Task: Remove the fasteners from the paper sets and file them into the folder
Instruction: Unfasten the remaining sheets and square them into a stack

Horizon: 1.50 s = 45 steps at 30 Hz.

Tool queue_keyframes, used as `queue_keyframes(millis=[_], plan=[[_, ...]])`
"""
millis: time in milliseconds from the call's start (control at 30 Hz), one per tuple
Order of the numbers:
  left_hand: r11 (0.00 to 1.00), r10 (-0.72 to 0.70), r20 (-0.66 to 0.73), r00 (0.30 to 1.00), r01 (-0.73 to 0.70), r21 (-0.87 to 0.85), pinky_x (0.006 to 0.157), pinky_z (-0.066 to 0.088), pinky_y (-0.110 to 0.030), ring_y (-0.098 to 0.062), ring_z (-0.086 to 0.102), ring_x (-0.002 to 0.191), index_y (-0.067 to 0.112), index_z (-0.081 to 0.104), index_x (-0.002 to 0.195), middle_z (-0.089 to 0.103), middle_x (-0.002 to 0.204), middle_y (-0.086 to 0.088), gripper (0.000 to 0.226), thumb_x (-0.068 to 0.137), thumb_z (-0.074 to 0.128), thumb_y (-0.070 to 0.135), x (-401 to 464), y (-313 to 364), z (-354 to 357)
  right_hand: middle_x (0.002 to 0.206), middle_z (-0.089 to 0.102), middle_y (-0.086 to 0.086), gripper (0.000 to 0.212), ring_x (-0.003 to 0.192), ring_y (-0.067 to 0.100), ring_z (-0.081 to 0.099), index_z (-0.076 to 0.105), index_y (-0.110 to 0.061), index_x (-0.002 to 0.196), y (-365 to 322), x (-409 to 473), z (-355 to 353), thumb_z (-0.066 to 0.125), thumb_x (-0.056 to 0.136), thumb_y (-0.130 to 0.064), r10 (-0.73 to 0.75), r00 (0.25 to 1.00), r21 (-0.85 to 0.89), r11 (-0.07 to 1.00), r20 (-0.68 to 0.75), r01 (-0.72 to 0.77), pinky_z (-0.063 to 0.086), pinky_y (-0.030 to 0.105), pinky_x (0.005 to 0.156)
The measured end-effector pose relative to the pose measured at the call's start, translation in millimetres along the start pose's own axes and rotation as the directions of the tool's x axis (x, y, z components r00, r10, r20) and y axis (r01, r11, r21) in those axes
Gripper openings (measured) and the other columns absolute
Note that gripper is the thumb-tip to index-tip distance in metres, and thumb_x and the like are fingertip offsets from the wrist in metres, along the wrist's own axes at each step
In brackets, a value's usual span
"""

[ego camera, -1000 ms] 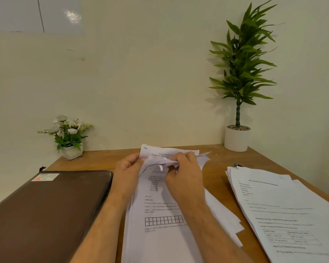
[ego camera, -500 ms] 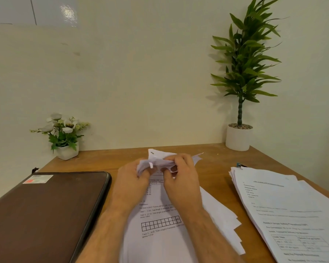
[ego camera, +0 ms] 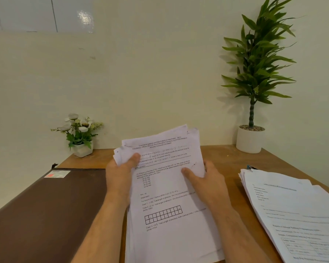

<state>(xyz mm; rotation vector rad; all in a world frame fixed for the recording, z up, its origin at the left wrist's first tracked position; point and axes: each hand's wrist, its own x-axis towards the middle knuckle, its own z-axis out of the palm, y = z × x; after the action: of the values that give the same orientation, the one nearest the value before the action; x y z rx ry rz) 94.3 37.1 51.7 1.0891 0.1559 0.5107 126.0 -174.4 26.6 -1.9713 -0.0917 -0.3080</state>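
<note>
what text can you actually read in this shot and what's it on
Held paper set, top sheet: "Explanation", "Case 1", "Case 2", answer options "(a) Rs 228" onward, doubtful; heading too blurred.
Held set's top right corner: handwritten "1".
Right paper stack: headings and table too blurred.
Brown folder sticker: too small to read.

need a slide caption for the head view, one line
Both hands, left hand and right hand, hold a paper set over the desk, closed brown folder alongside.

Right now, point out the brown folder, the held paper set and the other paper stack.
brown folder [ego camera: 51, 209]: head view, middle of its closed cover.
held paper set [ego camera: 165, 198]: head view, printed top sheet.
other paper stack [ego camera: 292, 211]: head view, top sheet.
</note>
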Motion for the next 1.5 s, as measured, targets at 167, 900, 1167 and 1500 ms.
queue_keyframes(millis=[167, 900, 1167, 1500], plan=[[0.999, -0.017, -0.036, 0.999, 0.016, -0.036, 0.079, 0.059, -0.047, -0.03, 0.076, 0.087, 0.01, 0.072, 0.102, 0.078, 0.097, -0.013, 0.013, 0.09, 0.072, 0.007, 9, -3, -6, 0.11, 0.07, -0.015, 0.039, 0.093, 0.004, 0.067, 0.059, -0.025, 0.116, -1, 4, 0, 0.074, 0.085, -0.043, 0.021, 0.996, 0.053, 0.998, 0.09, -0.026, 0.055, 0.023, 0.07], [0.886, -0.377, -0.018, 0.926, 0.366, 0.286, 0.087, 0.058, -0.052, -0.039, 0.071, 0.099, 0.007, 0.068, 0.114, 0.076, 0.104, -0.018, 0.021, 0.093, 0.067, 0.007, 12, -7, -16, 0.097, 0.074, -0.003, 0.027, 0.087, 0.02, 0.07, 0.065, -0.02, 0.098, 3, 6, -14, 0.076, 0.083, 0.0, 0.239, 0.919, 0.258, 0.91, 0.313, -0.324, 0.059, 0.031, 0.067], [0.789, -0.481, 0.18, 0.858, 0.334, 0.516, 0.104, 0.049, -0.053, -0.035, 0.069, 0.109, 0.005, 0.071, 0.118, 0.075, 0.113, -0.013, 0.027, 0.091, 0.07, 0.009, 13, -12, -20, 0.099, 0.071, -0.004, 0.027, 0.085, 0.019, 0.069, 0.061, -0.02, 0.104, 4, 9, -20, 0.07, 0.088, 0.0, 0.219, 0.965, 0.43, 0.864, 0.145, -0.261, 0.053, 0.028, 0.058], [0.88, 0.056, 0.08, 0.995, -0.088, 0.467, 0.068, 0.053, -0.021, -0.009, 0.071, 0.089, 0.026, 0.07, 0.107, 0.074, 0.099, 0.01, 0.033, 0.093, 0.062, -0.002, 1, -6, -3, 0.107, 0.076, -0.002, 0.058, 0.1, 0.022, 0.071, 0.063, -0.022, 0.118, -4, -2, -13, 0.076, 0.074, 0.013, 0.116, 0.9, 0.407, 0.862, 0.42, -0.301, 0.059, 0.038, 0.075]])
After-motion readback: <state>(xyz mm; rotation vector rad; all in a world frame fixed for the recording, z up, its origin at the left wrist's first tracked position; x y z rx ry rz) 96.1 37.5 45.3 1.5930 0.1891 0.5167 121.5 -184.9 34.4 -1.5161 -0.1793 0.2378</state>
